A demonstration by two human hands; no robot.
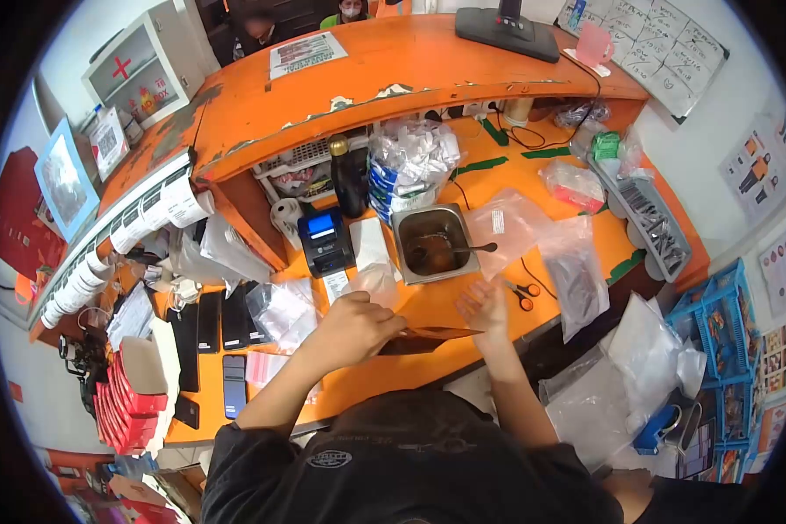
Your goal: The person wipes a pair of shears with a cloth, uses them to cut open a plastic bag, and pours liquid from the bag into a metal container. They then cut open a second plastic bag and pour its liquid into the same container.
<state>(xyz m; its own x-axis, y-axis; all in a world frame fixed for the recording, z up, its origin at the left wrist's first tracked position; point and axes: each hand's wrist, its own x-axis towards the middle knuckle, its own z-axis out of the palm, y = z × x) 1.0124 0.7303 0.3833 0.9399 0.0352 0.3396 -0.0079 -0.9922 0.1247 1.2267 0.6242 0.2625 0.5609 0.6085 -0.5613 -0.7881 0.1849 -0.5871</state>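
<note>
My left hand (354,330) is closed, its fingers pinching one end of a flat, dark brown bag (424,339) near the front edge of the orange counter. The bag's pointed other end reaches to my right hand (487,307), which is open beside it with fingers spread and palm turned inward. Just beyond the left fingers is a clear plastic bag (377,286). A square metal container (409,272) stands ahead of both hands, with brown liquid and a ladle (476,248) in it. Orange-handled scissors (524,302) lie to the right of my right hand.
A card terminal (325,240), black bottle (349,188) and bag of white packets (415,166) stand behind. Clear plastic bags (576,279) and a grey cutlery tray (646,218) are at right. Phones (234,384) and red boxes (131,393) lie left. People are beyond the raised ledge (341,83).
</note>
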